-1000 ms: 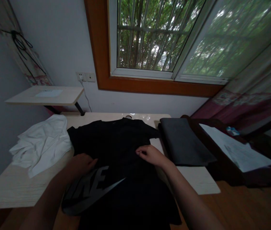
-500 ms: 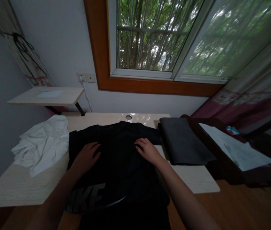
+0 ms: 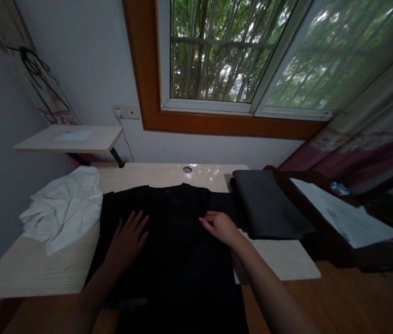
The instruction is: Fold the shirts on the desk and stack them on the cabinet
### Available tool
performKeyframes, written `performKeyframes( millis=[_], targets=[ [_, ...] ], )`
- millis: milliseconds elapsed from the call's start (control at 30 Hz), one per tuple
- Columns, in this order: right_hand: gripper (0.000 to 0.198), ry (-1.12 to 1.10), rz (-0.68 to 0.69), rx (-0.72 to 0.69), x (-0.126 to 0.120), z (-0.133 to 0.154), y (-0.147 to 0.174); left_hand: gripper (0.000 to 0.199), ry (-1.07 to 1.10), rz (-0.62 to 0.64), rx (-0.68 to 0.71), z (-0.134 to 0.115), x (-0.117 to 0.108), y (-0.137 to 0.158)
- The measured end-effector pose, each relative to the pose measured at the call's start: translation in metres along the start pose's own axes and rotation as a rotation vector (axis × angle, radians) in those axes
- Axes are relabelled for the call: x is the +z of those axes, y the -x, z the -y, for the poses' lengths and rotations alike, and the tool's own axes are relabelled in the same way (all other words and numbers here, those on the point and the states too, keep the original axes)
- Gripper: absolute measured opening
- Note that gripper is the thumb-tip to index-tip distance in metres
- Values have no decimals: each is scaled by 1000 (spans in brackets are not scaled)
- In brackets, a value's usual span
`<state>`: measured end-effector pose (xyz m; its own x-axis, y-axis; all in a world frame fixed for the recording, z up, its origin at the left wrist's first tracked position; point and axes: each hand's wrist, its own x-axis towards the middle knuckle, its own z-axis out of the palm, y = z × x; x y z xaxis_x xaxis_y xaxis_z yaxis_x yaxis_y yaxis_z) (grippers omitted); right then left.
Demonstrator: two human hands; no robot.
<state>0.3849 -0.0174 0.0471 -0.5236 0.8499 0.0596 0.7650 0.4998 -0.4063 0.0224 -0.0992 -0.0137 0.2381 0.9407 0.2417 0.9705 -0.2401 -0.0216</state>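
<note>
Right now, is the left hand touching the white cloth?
Apart: the head view shows part of the black shirt between left hand and white cloth.

Has two bare hands, a left hand [image 3: 127,240] and a right hand [image 3: 221,228], both with slim, tapering fingers and rounded tips. Looks smooth across the backs, with small ridges at the knuckles on the right; on the left, too dim for finer detail. Narrows at the wrists, then broadens evenly into a left forearm [image 3: 95,290] and a right forearm [image 3: 268,285], both bare along the whole visible length and smooth in outline. Loses detail toward the bottom edge, in deep shadow on the left. Shows black cloth [image 3: 182,322] at bottom centre, too dark to tell whether worn as clothing.
</note>
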Motion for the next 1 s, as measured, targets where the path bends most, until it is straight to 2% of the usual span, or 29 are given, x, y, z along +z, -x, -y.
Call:
performKeyframes(
  millis=[200,367,500,700,833,1000],
  targets=[
    [22,-23,-159,-102,14,3,-12,54,-8,11,-19,-3,-7,10],
    [35,46,-174,-112,29,11,-36,55,-19,13,-45,0,-7,13],
    [47,147,-153,-85,44,15,-55,60,-16,1,-140,5,-7,14],
    [53,273,-187,61,53,-8,-65,66,-25,30,-237,18,-4,14],
    [53,306,-205,126,49,-29,-60,63,-2,57,-255,23,-2,1],
    [54,319,-207,139,46,-37,-50,58,16,60,-175,15,2,-40]
  ],
)
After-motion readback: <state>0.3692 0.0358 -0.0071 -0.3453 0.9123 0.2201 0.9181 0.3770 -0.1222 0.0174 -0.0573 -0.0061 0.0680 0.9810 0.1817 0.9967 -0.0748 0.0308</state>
